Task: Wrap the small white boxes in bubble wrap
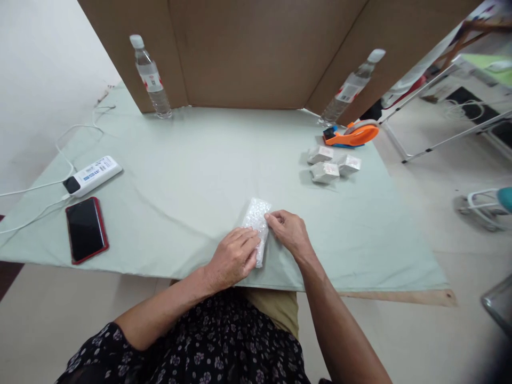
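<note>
A long packet of clear bubble wrap [256, 212] lies on the table close to its front edge; what it encloses, if anything, I cannot make out. Across its lower half rests my left hand [236, 255], fingers curled over the top and holding it down. My right hand [288, 230] pinches the packet's right edge between thumb and forefinger. Several centimetres beyond, toward the right, sit three small white wrapped boxes [325, 172] in a group. Behind them lies an orange tape dispenser [360, 133] with a blue base.
A pale green cloth [192, 160] covers the table. Brown cardboard panels [248, 53] stand along the back, with a water bottle [152, 80] at left and another bottle [351, 88] at right. On the left are a white power bank [96, 175], cables and a red-cased phone [86, 230].
</note>
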A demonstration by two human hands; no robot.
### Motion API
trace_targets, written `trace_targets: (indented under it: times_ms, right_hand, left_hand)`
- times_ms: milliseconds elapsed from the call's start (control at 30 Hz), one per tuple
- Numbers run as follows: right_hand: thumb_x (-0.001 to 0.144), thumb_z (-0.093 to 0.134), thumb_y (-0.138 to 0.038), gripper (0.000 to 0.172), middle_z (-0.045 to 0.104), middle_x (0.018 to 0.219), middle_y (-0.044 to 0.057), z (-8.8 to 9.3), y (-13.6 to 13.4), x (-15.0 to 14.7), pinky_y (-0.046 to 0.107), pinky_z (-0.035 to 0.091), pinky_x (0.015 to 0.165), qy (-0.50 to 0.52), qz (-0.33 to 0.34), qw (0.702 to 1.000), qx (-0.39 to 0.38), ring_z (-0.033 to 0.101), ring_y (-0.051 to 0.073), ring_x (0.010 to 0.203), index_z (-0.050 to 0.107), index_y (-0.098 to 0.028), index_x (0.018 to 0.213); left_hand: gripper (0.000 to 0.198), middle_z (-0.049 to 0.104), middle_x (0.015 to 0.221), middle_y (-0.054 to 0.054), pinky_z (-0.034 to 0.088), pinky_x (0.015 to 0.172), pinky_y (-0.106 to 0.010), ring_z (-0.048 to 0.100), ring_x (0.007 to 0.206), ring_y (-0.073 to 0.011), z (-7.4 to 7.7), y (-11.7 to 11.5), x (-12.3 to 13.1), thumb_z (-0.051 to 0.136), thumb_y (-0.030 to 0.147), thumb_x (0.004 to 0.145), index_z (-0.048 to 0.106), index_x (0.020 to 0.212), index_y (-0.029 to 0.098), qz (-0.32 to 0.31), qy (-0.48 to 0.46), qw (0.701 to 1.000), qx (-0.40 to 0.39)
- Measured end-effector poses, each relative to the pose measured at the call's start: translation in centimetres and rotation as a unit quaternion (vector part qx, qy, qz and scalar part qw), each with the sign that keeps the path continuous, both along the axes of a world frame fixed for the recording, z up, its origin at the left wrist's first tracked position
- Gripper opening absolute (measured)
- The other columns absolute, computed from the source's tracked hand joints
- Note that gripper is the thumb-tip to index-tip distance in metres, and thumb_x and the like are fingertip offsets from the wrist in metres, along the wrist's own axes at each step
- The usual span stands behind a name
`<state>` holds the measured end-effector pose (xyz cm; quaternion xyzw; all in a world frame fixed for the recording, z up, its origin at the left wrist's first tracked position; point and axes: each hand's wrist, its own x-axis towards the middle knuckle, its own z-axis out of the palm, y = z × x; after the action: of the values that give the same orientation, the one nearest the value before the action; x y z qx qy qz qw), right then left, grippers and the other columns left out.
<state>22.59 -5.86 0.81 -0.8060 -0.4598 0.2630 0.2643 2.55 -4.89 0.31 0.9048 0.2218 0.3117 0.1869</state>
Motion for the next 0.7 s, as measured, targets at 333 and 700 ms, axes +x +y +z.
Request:
trace_targets:
  times_ms: [333,700]
  right_hand:
    - [0.071,0.064,-0.053,0.036,0.046,0.052,-0.004,-1.8,1.7,-0.4,0.026,0.032,0.052,0.127,0.007,0.991,0.044,0.041,0.012,0.053,0.057,-0.019,0.062]
    - [0.072,0.062,-0.05,0.034,0.042,0.06,-0.004,-0.8,2.1,-1.0,0.026,0.029,0.056,0.168,0.04,0.983,0.064,0.036,0.011,0.061,0.049,-0.02,0.061]
  left_hand:
    - [0.025,0.071,0.119,-0.014,0.055,0.103,-0.044,0.066,0.115,-0.0265,-0.1,-0.1,0.0,0.054,0.01,0.089,0.063,0.112,0.012,0.0,-0.007,1.0,0.008]
    - [0.026,0.071,0.12,-0.013,0.055,0.103,-0.045,0.065,0.117,-0.0265,-0.3,-0.1,-0.1,0.052,0.011,0.09,0.063,0.114,0.014,0.001,-0.004,1.0,-0.011]
